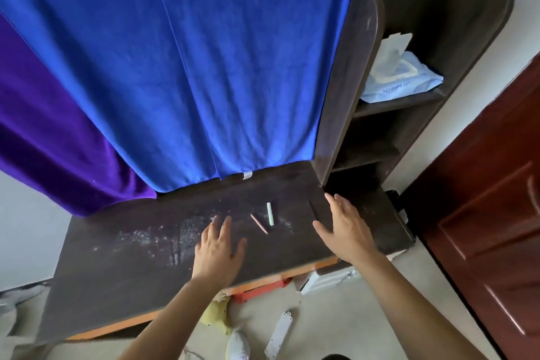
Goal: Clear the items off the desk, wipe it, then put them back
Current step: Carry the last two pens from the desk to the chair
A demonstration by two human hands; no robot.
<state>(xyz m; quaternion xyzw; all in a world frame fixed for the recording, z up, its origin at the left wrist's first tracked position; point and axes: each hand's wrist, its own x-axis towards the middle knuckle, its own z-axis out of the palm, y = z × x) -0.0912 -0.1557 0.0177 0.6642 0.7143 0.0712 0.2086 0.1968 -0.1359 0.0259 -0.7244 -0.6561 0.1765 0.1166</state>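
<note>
The dark brown desk (pixel 131 266) has a dusty, white-speckled top. On it lie a pale green chalk-like stick (pixel 270 213) and, just left of it, a thin orange-pink stick (pixel 259 223). My left hand (pixel 219 251) hovers flat over the desk, fingers apart, a little left of the two sticks. To the right of them, near the shelf's base, my right hand (pixel 346 228) is spread open. Neither hand holds anything.
A blue cloth (pixel 190 52) and a purple cloth (pixel 52 140) hang behind the desk. A dark shelf unit (pixel 409 126) at the right holds a pack of wipes (pixel 400 73). A red-brown door (pixel 496 199) stands farther right. Loose items lie on the floor below.
</note>
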